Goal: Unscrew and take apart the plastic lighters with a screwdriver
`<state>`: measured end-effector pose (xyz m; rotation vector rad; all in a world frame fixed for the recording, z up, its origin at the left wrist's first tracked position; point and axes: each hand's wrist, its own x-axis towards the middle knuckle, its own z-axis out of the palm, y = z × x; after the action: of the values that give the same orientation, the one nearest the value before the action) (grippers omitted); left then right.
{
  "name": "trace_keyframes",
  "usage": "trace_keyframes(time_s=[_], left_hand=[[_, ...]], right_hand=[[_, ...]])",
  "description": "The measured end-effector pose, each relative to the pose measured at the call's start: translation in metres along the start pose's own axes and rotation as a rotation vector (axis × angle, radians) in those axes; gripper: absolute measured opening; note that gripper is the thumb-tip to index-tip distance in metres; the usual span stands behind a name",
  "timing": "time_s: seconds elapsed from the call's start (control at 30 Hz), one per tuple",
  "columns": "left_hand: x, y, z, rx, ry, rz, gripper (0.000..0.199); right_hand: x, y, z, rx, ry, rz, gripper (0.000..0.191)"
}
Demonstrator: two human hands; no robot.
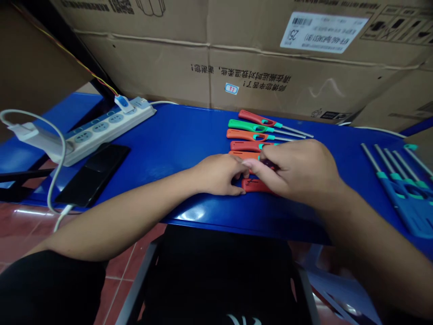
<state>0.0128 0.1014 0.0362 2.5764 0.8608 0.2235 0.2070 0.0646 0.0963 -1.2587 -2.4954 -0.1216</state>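
Several gas lighters with metal barrels lie in a column on the blue table. At the near end is a red lighter (254, 185) with a dark mark on its handle. My left hand (221, 174) is closed at the handle end of this lighter, fingers curled against it. Above it, my right hand (301, 169) is wrapped in a fist round a dark-handled tool (269, 163), mostly hidden by the fingers. Partly under my hands lies an orange lighter (238, 155). Farther back are another red lighter (241, 146), an orange one (240, 134) and a green one (241, 124).
Blue lighters (407, 198) lie together at the right. On the left are a white power strip (110, 128) with plugs and cables, and a black phone (93, 176) on a charging cable. A large cardboard box (162, 67) stands along the table's back edge.
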Motion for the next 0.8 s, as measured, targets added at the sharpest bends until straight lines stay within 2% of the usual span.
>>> trace_keyframes(time_s=[0.1, 0.17, 0.27, 0.33, 0.4, 0.53, 0.63, 0.7, 0.8], left_hand=[[0.0, 0.0, 0.001, 0.015, 0.006, 0.012, 0.024], [0.0, -0.001, 0.001, 0.02, -0.004, 0.026, 0.025], [0.0, 0.0, 0.001, 0.023, -0.015, 0.033, 0.025], [0.0, 0.0, 0.001, 0.043, -0.01, 0.019, 0.024], [-0.001, 0.001, 0.001, 0.06, -0.01, 0.0, 0.025], [-0.002, 0.001, 0.001, 0.07, -0.01, 0.028, 0.029], [-0.002, 0.001, 0.0, 0.071, -0.009, 0.033, 0.026], [-0.002, 0.001, 0.0, 0.072, -0.002, 0.031, 0.025], [-0.001, 0.0, 0.001, 0.073, -0.002, 0.035, 0.026]], right_hand=[[0.016, 0.0, -0.022, 0.083, -0.372, -0.251, 0.024], [0.023, 0.002, -0.031, 0.094, -0.47, -0.339, 0.02], [0.026, 0.003, -0.032, -0.046, -0.43, -0.331, 0.021], [0.026, 0.004, -0.029, -0.101, -0.404, -0.318, 0.032], [0.025, 0.005, -0.028, -0.049, -0.417, -0.323, 0.034], [0.025, 0.008, -0.036, 0.158, -0.532, -0.4, 0.021], [0.026, 0.009, -0.039, 0.054, -0.518, -0.37, 0.021], [0.026, 0.01, -0.038, -0.048, -0.492, -0.333, 0.028], [0.026, 0.013, -0.035, -0.011, -0.506, -0.348, 0.028]])
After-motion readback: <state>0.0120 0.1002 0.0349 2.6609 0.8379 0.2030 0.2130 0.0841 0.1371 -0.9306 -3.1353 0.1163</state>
